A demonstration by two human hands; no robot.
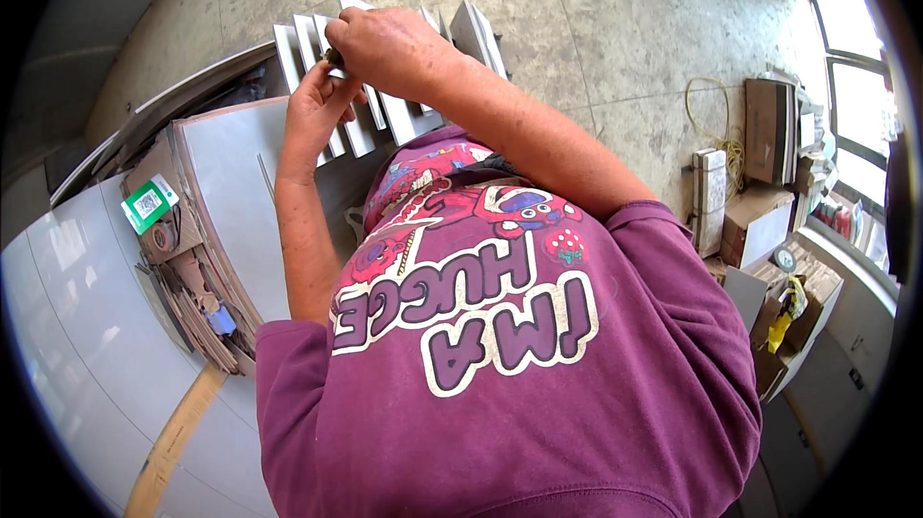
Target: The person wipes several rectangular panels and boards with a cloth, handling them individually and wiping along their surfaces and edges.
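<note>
1 maroon shirt point(519, 393) | right grip point(385, 47) curled over 1 dark piece point(334, 56) | left grip point(315, 114): cannot tell | 5+ white panels point(287, 59)

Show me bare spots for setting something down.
Concrete floor lies bare between the white panels and the cardboard boxes. The grey board is mostly bare between the left forearm and stacked cardboard. Crowded: around the left hand and right hand, amid panels, and beside the coiled cable.

Right grip point(386, 49) over white panels point(287, 52)
</note>
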